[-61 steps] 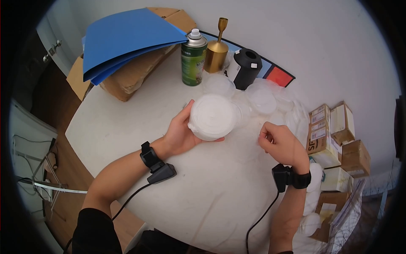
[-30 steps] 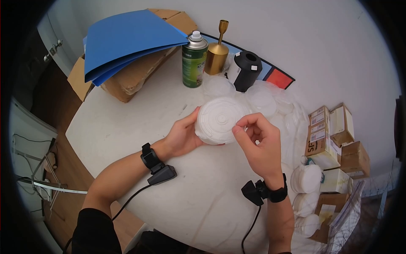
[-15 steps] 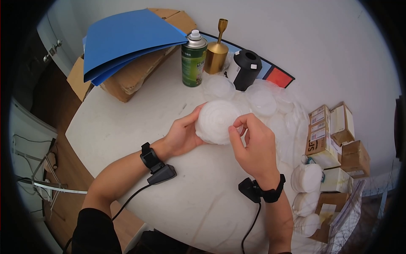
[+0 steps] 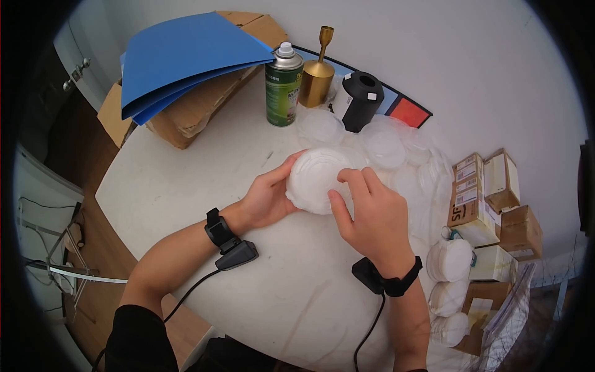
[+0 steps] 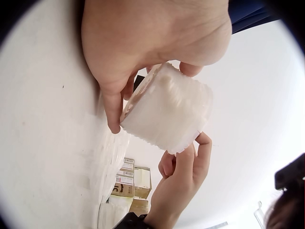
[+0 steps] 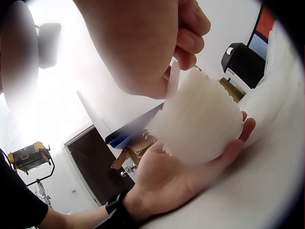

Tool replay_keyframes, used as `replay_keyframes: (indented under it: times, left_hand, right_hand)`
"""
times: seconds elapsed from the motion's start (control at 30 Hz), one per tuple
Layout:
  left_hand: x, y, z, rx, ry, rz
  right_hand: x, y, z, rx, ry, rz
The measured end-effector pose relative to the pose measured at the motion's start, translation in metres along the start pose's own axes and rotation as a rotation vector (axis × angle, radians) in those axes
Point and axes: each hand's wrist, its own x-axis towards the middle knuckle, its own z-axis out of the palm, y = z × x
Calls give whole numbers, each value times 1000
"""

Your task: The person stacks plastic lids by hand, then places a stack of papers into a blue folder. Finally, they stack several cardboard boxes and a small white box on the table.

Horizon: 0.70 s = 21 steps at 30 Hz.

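Note:
A short round stack of thin white plastic lids [image 4: 316,177] is tilted over the table, its layered side visible in the left wrist view. My left hand [image 4: 268,193] grips it from the left and below, thumb on the far edge and fingers underneath. Over the right part of the top, my right hand [image 4: 375,214] has its thumb and index finger bent at the rim. In the right wrist view, the edge of the top lid [image 6: 173,78] stands up from the stack between these fingers. Part of the pinch is hidden behind the hand.
Bagged white lids [image 4: 384,146] lie at the back right, and more lid stacks [image 4: 449,260] at the right edge. A green spray can [image 4: 282,93], brass holder [image 4: 317,84] and black-topped cylinder [image 4: 359,102] stand behind. Cartons [image 4: 474,192] sit right; blue folders [image 4: 192,62] top a box.
My right hand has come in from the right to the stack's rim and stays there, its fingers shifting. The left hand has tipped the stack slightly and moved it a little right.

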Motion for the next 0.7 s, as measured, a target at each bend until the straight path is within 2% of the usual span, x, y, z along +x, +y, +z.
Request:
replay_keyframes:
  times: [0.1, 0.2, 0.3, 0.4, 0.5, 0.7]
  left_hand:
    - [2, -1, -1, 21, -37, 4]
    - [-1, 1, 3, 27, -41, 6]
    - [0, 0, 0, 36, -41, -1]
    - [-1, 1, 5, 49, -32, 23]
    - [-6, 1, 15, 55, 66, -28]
    - [-2, -2, 3, 30, 12, -47]
  right_hand:
    - [-1, -5, -5, -135, -93, 21]
    - [0, -8, -10, -171, -114, 20]
    - [3, -3, -3, -103, 103, -144]
    - [6, -13, 0, -22, 63, -188]
    - [-3, -13, 18, -1, -110, -130]
    - [-5, -11, 26, -14, -129, -106]
